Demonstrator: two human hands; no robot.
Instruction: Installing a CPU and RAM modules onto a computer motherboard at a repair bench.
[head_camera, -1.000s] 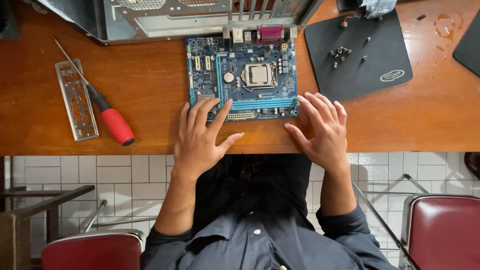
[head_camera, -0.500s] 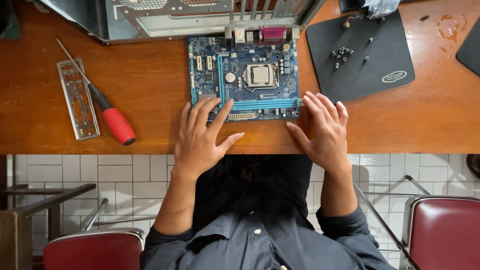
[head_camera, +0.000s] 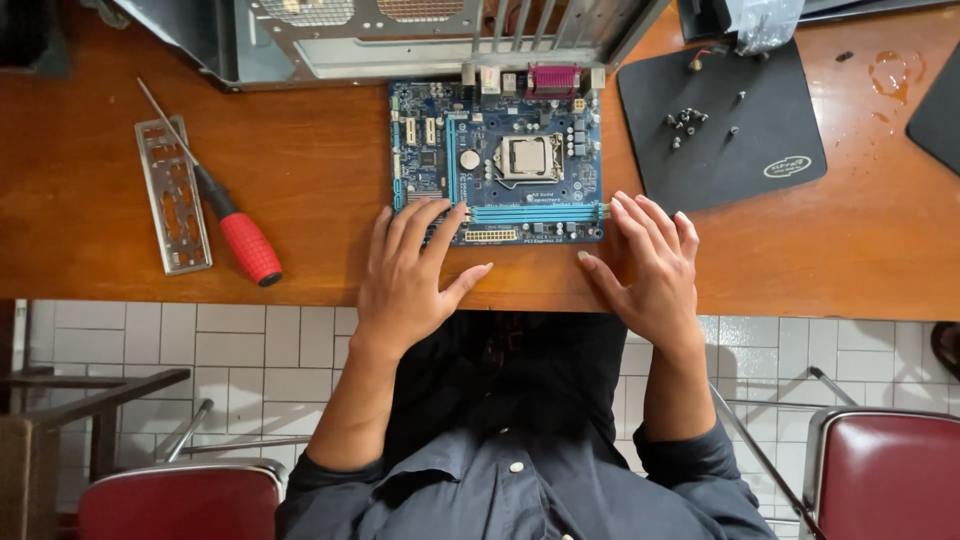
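Blue motherboard (head_camera: 497, 160) lying flat on brown wooden bench (head_camera: 300, 170), both hands resting open at its near edge.

Left hand (head_camera: 410, 275) spreading flat, fingers reaching onto near-left corner of board, gripping nothing; right hand (head_camera: 650, 265) lying open, palm down, fingertips touching near-right corner beside blue memory slots, holding nothing. Board showing as rectangular, matte blue, studded with small components, square metal socket (head_camera: 530, 157) at centre, far edge sitting just against grey sheet-metal case (head_camera: 400, 40). Lying to the left: red-handled screwdriver (head_camera: 225, 215) crossing thin stamped metal plate (head_camera: 173, 195). Resting to the right: black rubbery mat (head_camera: 760, 150) carrying small dark screws (head_camera: 685, 122).
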